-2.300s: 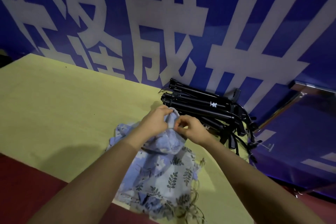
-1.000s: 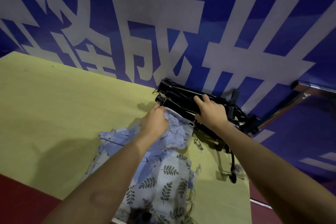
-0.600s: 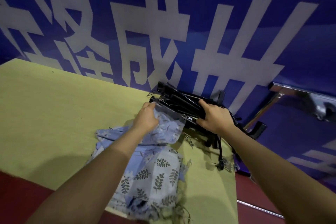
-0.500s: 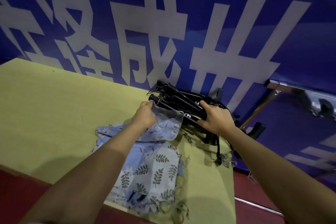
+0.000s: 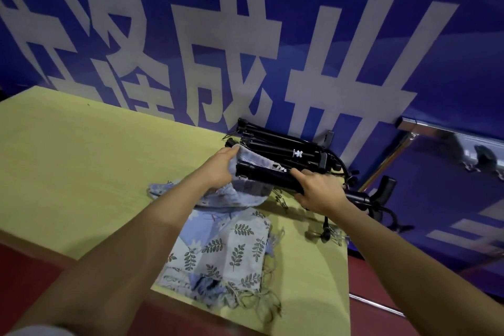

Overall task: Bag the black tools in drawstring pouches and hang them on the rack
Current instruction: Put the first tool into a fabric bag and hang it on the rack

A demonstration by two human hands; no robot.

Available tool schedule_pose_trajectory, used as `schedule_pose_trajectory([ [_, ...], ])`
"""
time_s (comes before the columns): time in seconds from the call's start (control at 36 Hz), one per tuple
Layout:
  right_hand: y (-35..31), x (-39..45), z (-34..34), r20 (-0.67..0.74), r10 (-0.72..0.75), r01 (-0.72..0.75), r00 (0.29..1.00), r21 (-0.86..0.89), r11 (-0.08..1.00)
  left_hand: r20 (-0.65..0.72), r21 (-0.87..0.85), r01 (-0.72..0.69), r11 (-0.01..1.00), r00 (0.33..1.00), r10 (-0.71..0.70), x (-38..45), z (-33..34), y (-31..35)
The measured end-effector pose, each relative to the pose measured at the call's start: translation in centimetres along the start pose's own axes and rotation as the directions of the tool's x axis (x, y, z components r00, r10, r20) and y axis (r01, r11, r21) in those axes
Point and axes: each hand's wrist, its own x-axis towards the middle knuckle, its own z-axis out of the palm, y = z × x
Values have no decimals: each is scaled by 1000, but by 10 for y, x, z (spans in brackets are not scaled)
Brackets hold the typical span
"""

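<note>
The tip of the black tool [image 5: 268, 175] is covered by the pouch [image 5: 246, 157] mouth. Its far end is hidden behind the right hand [image 5: 317, 189]. The rack [image 5: 447, 136], right of the tool, is blurred and cut off by the edge.

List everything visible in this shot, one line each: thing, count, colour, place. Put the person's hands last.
held black tool: one, black, folded, its end at the mouth of the held pouch.
stacked black tools: several, exact count unclear, black, piled at the table's far edge against the banner.
held pouch: one, pale blue patterned, on the table with its mouth lifted.
spare pouches: a pile, count unclear, blue and white with leaf print, at the table's near edge.
table: one, yellow-green top.
banner: one, blue with large white characters, behind the table.
metal rack: one, shiny silver, at right.
floor: dark red.
left hand: grips the held pouch's mouth.
right hand: grips the held black tool.
</note>
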Motion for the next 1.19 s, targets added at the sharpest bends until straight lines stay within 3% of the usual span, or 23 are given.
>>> schedule_pose_trajectory([
  [0.14,-11,13,6,-10,-31,30,999,-51,998,16,34,-26,999,1000,25,-4,9,3],
  [0.33,-18,31,-8,-73,-121,107,990,-163,981,-72,205,-87,975,992,104,-11,8,14],
  [0.47,-29,40,-21,-214,-294,201,932,-370,907,-54,205,-164,965,983,178,-11,14,37],
  [0.56,-32,45,-32,-299,-386,237,873,-434,869,-112,253,-100,962,985,131,-8,21,43],
  [0.64,-27,50,-36,-352,-441,252,825,-470,846,-133,161,-34,986,990,56,-7,22,41],
  [0.72,-24,52,-36,-403,-457,266,793,-446,855,-114,41,-4,999,993,9,-12,23,41],
  [0.81,-23,52,-37,-451,-449,251,771,-434,866,-114,84,-26,996,993,35,-15,27,43],
  [0.94,-26,50,-31,-545,-440,231,714,-410,882,-237,147,-25,989,970,60,-8,32,43],
  [1.03,-25,45,-25,-631,-347,169,694,-326,930,-302,199,-28,980,949,88,-5,33,41],
  [1.11,-21,38,-20,-706,-272,164,653,-219,962,-377,136,-9,991,924,61,-3,30,35],
  [1.19,-18,34,-19,-685,-207,182,698,-110,977,-441,7,-32,999,897,32,-2,25,34],
])
